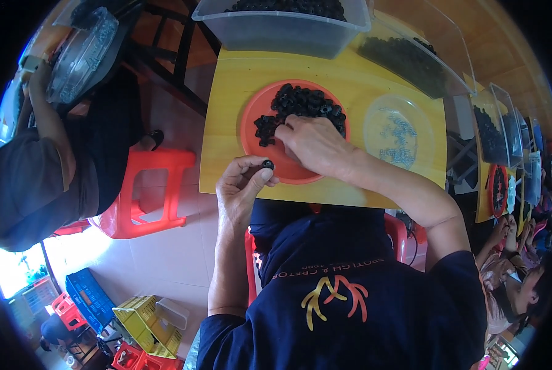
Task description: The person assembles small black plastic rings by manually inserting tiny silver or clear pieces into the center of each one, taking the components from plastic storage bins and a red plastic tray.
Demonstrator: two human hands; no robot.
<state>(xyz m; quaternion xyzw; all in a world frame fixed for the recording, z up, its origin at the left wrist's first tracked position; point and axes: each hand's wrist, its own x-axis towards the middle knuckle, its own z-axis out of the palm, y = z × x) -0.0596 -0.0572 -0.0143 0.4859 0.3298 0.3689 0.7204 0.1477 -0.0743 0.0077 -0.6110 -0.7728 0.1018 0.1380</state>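
Note:
A small round black part (267, 164), ring-like with a hollow end, is pinched between the thumb and fingers of my left hand (242, 185), just off the near left rim of a red round plate (254, 105). My right hand (313, 143) reaches over that plate, its fingers drawn together at the edge of the smaller black pieces (265, 128). Whatever its fingertips hold is hidden. Larger black ring-shaped parts (307, 100) are heaped on the far side of the plate. A clear round dish (374, 120) with many tiny shiny pieces lies to the right.
A yellow tabletop (226, 80) carries a translucent bin (276, 34) of black parts at the back and another clear bin (405, 65) at the back right. A red stool (159, 179) stands on the left, beside a seated person (35, 179). More people sit at the far right.

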